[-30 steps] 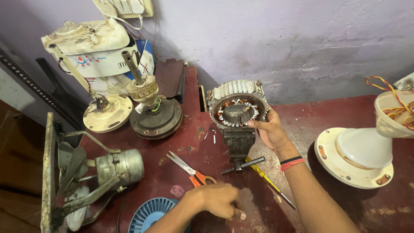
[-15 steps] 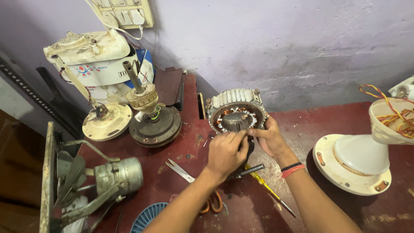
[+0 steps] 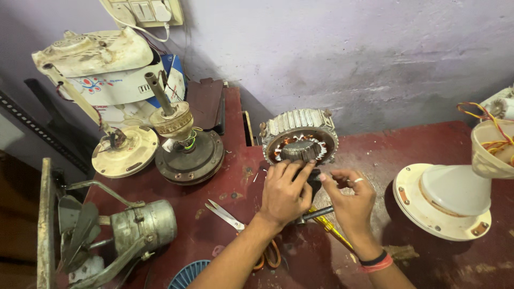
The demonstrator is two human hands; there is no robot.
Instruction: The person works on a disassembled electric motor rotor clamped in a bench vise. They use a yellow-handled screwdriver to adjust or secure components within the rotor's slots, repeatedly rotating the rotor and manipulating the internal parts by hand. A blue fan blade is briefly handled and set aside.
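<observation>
A round motor stator (image 3: 300, 140) with copper windings and a ribbed metal shell stands tilted on the dark red table (image 3: 225, 187). A small dark block (image 3: 315, 181) sits at its lower edge. My left hand (image 3: 284, 195) lies over the stator's lower rim with its fingers curled onto that block. My right hand (image 3: 350, 199), with a ring and a red and black wristband, pinches the same block from the right. Under my hands lie a dark-shafted tool (image 3: 317, 214) and a yellow-handled screwdriver (image 3: 333, 231).
Orange-handled scissors (image 3: 227, 216) lie left of my left wrist. A rusty fan motor with a shaft (image 3: 187, 152) and a cream disc (image 3: 124, 151) stand at the left. A small metal fan motor with blades (image 3: 142, 227), a blue grille (image 3: 187, 275) and a white fan base (image 3: 450, 200) are nearby.
My left hand has come up from the near part of the table, past the scissors, to the stator's lower edge. My right hand has stayed there, now pinching the dark block.
</observation>
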